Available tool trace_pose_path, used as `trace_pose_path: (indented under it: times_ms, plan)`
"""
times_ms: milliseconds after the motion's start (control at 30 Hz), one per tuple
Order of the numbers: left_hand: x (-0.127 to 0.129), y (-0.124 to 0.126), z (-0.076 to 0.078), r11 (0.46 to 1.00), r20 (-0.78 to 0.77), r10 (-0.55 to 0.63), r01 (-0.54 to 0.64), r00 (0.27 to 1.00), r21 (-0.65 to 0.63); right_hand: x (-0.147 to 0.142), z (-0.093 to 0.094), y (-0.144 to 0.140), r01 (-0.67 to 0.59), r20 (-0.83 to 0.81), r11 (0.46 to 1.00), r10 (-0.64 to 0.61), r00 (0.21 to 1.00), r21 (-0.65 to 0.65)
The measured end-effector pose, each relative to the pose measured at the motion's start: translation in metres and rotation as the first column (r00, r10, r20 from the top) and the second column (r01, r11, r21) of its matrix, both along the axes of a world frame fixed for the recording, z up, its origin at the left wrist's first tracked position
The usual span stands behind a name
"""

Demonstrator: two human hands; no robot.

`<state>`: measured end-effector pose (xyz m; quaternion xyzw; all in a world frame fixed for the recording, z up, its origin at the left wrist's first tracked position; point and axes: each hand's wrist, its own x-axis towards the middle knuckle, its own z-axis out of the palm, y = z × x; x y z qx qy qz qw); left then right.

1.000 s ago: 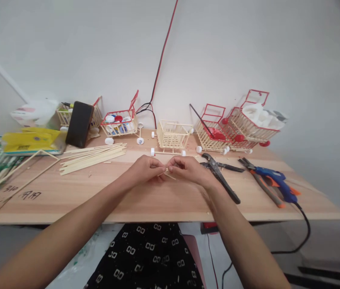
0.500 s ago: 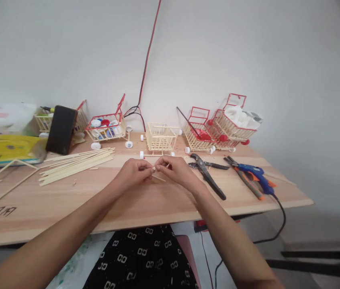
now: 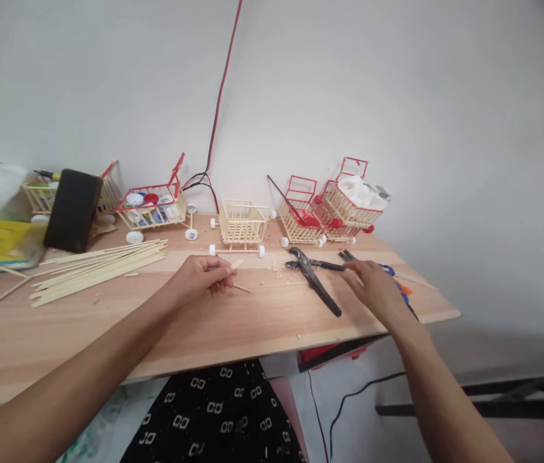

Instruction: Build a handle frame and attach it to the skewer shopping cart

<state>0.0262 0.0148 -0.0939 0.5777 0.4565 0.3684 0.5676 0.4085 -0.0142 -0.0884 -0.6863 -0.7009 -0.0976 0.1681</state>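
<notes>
Now our left hand (image 3: 199,278) pinches a short wooden stick piece (image 3: 236,264) between thumb and fingertips, low over the middle of the wooden table (image 3: 233,321), with a second short piece (image 3: 242,288) lying just beside it on the board. Our right hand (image 3: 373,286) reaches out flat over the blue glue gun (image 3: 400,287) at the table's right end, fingers loosely spread, gripping nothing that we can see; the gun is mostly hidden under it.

We judge the stick piece to be very light, stiff and thin, easy to snap or flick away, so it is best held near its middle with a gentle fingertip pinch. The glue gun looks rigid and heavier, best gripped by its handle, away from the nozzle.

Counting what shows: two short pieces by our left hand, one bundle of long sticks (image 3: 98,265) well to the left, one pair of black pliers (image 3: 313,278) between our hands, and one unpainted stick cart (image 3: 242,224) behind them. Four red-trimmed carts stand along the wall, as far as we can tell.
</notes>
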Motion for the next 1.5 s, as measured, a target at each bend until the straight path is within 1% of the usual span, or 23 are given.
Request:
trace_pose_path:
  times_ms: [33, 67, 133, 167, 233, 333, 367, 433, 500, 567, 633, 700, 733, 800, 900, 967, 1033, 1100, 1167, 1267, 1333, 1400, 1500]
  plan:
    - [0.000, 0.000, 0.000, 1.000, 0.008, 0.007, -0.007, 1.000, -0.004, 0.012, 0.002, -0.004, 0.066, 0.033, 0.998, -0.066, 0.997, -0.015]
    - [0.000, 0.000, -0.001, 1.000, 0.014, 0.009, -0.009, 1.000, -0.009, 0.022, 0.005, -0.008, 0.171, 0.055, 0.985, -0.170, 0.984, -0.022]
    - [0.000, 0.000, -0.001, 1.000, 0.024, 0.011, -0.011, 1.000, -0.017, 0.037, 0.014, -0.018, 0.360, 0.109, 0.928, -0.350, 0.931, -0.095]
    - [0.001, 0.000, -0.001, 1.000, 0.029, 0.012, -0.011, 1.000, -0.021, 0.040, 0.018, -0.023, 0.399, 0.129, 0.908, -0.383, 0.915, -0.127]
    - [0.002, -0.001, 0.001, 0.999, 0.035, 0.008, -0.007, 0.999, -0.034, 0.038, 0.023, -0.031, 0.392, 0.143, 0.908, -0.373, 0.917, -0.148]
    - [0.004, -0.002, 0.002, 0.999, 0.046, 0.000, 0.002, 0.999, -0.040, 0.026, 0.026, -0.033, 0.254, 0.093, 0.959, -0.244, 0.965, -0.123]
    - [0.004, -0.002, 0.002, 0.999, 0.047, -0.002, 0.003, 0.999, -0.032, 0.024, 0.027, -0.031, 0.241, 0.086, 0.965, -0.233, 0.969, -0.102]
    - [0.002, -0.002, 0.000, 1.000, 0.046, 0.000, 0.000, 0.999, -0.010, 0.023, 0.031, -0.028, 0.306, 0.112, 0.949, -0.297, 0.948, -0.074]
    - [0.001, -0.002, -0.001, 1.000, 0.043, 0.000, 0.001, 0.999, -0.005, 0.024, 0.034, -0.024, 0.367, 0.133, 0.923, -0.352, 0.926, -0.114]
    - [0.000, -0.002, -0.002, 1.000, 0.031, -0.002, 0.002, 1.000, -0.021, 0.017, 0.033, -0.022, 0.296, 0.083, 0.937, -0.285, 0.955, -0.184]
    - [0.001, -0.001, -0.001, 0.999, 0.009, -0.012, 0.013, 1.000, -0.029, 0.000, 0.025, -0.019, 0.094, -0.002, 0.975, -0.097, 0.995, -0.203]
    - [0.003, -0.001, -0.001, 1.000, -0.002, -0.022, 0.022, 1.000, -0.018, -0.022, 0.012, -0.015, -0.040, 0.031, 0.984, 0.046, 0.998, -0.174]
    - [0.003, -0.001, 0.000, 1.000, -0.002, -0.027, 0.027, 1.000, -0.009, -0.032, 0.006, -0.011, -0.053, 0.064, 0.983, 0.065, 0.996, -0.174]
    - [0.003, -0.003, 0.001, 0.999, -0.002, -0.054, 0.054, 0.999, -0.002, -0.046, -0.002, -0.001, -0.103, 0.108, 0.960, 0.135, 0.985, -0.259]
    - [0.001, -0.006, 0.004, 0.993, -0.003, -0.109, 0.109, 0.994, -0.033, -0.050, -0.002, 0.013, -0.115, 0.140, 0.910, 0.184, 0.973, -0.398]
    - [0.000, -0.007, 0.006, 0.991, 0.044, -0.116, 0.119, 0.992, -0.061, -0.048, 0.001, 0.020, -0.102, 0.165, 0.889, 0.194, 0.967, -0.447]
    - [-0.001, -0.007, 0.006, 0.990, 0.097, -0.109, 0.117, 0.989, -0.083, -0.048, 0.002, 0.023, -0.091, 0.211, 0.896, 0.200, 0.957, -0.435]
    - [-0.001, -0.006, 0.005, 0.988, 0.146, -0.099, 0.114, 0.984, -0.102, -0.049, 0.002, 0.022, -0.093, 0.250, 0.920, 0.200, 0.947, -0.381]
    - [-0.002, -0.005, 0.001, 0.987, 0.177, -0.088, 0.110, 0.980, -0.118, -0.049, 0.002, 0.018, -0.109, 0.236, 0.941, 0.191, 0.953, -0.321]
    - [-0.003, -0.003, -0.003, 0.984, 0.221, -0.071, 0.104, 0.973, -0.144, -0.046, 0.008, 0.006, -0.136, 0.054, 0.957, 0.155, 0.987, -0.258]
    - [-0.002, -0.001, -0.003, 0.978, 0.264, -0.057, 0.106, 0.963, -0.178, -0.046, 0.015, -0.005, -0.149, -0.191, 0.950, 0.099, 0.977, -0.274]
    - [0.001, -0.001, 0.002, 0.965, 0.325, -0.043, 0.123, 0.945, -0.231, -0.051, 0.022, -0.018, -0.236, -0.473, 0.906, 0.046, 0.880, -0.351]
    - [0.010, -0.002, 0.015, 0.942, 0.403, -0.032, 0.163, 0.914, -0.294, -0.070, 0.027, -0.034, -0.426, -0.759, 0.800, -0.055, 0.649, -0.422]
